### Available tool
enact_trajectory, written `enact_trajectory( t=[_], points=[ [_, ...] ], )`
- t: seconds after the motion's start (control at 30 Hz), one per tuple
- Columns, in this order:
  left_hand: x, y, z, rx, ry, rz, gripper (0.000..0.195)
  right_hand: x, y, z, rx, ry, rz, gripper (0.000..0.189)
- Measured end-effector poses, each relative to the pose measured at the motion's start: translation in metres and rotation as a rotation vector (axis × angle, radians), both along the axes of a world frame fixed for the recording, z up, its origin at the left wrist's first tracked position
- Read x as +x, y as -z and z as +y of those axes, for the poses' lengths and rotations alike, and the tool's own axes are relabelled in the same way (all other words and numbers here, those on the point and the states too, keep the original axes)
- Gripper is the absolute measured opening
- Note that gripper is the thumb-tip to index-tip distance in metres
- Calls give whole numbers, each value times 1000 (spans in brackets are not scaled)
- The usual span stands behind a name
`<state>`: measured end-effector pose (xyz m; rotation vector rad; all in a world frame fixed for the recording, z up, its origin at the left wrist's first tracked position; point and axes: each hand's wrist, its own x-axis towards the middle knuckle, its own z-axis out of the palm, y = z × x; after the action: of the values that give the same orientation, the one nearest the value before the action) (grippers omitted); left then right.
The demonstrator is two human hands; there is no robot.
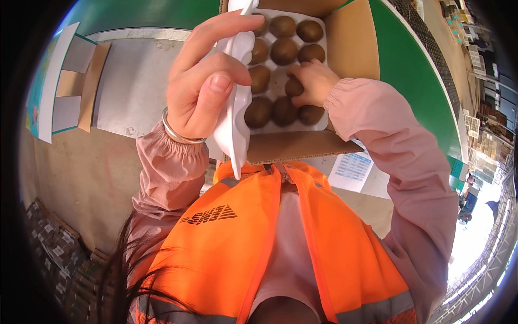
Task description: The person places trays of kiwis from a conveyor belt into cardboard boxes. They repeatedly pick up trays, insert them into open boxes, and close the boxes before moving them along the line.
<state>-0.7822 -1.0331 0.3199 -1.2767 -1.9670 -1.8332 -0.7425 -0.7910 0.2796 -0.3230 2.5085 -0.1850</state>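
An open cardboard box (354,44) stands before me, with its flaps spread. Inside lies a white moulded tray (319,126) carrying several brown, round fruits (284,51), which look like kiwifruit. My left hand (206,77) grips a second white moulded tray (233,133), tilted up on edge at the box's left side. The fingers of my right hand (313,83) are around one brown fruit (294,87) in the right column of the lower tray. Beside that fruit, one cup (277,79) of the tray shows no fruit.
At the left, another opened carton (54,85) rests on a grey surface (133,81). A green surface (412,81) runs behind and to the right of the box. A printed sheet (351,172) lies near my body, and stacked crates (471,125) stand far right.
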Motion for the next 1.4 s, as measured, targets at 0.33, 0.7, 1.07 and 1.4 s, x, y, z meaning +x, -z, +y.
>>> enact_trajectory(
  t=[0.33,0.7,1.07,1.4],
  points=[
    [9,12,-9,-88,-40,10,46,24,5,35,-372,212,538,31],
    [60,115,14,427,310,-1321,59,43,-30,115,-373,719,228,48],
    [-47,114,243,184,680,-974,38,222,-19,191,-1739,1550,30,64],
    [-108,90,251,-151,229,-737,41,177,119,191,-1532,1928,24,61]
  ],
)
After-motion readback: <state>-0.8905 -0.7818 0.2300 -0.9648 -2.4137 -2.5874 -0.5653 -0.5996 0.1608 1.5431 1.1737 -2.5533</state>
